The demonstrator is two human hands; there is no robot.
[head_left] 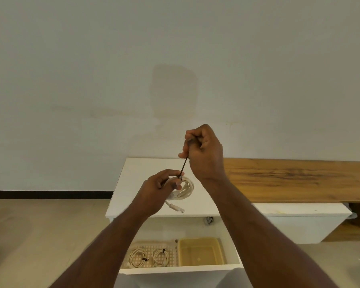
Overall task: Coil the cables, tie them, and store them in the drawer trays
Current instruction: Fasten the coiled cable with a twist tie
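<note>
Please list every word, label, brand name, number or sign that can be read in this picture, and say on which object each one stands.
None: no readable text shows anywhere.
The coiled white cable, the dark tie, the white cabinet, the perforated tray, the yellow tray and the wooden bench bear no print that I can see.
The plug is too small to show any marking.

No readable text anywhere (no labels, brands or numbers).

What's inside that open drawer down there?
The drawer holds a perforated tray with two tied cable coils, and beside it an empty yellowish tray. The left forearm covers the drawer's left end.
</note>
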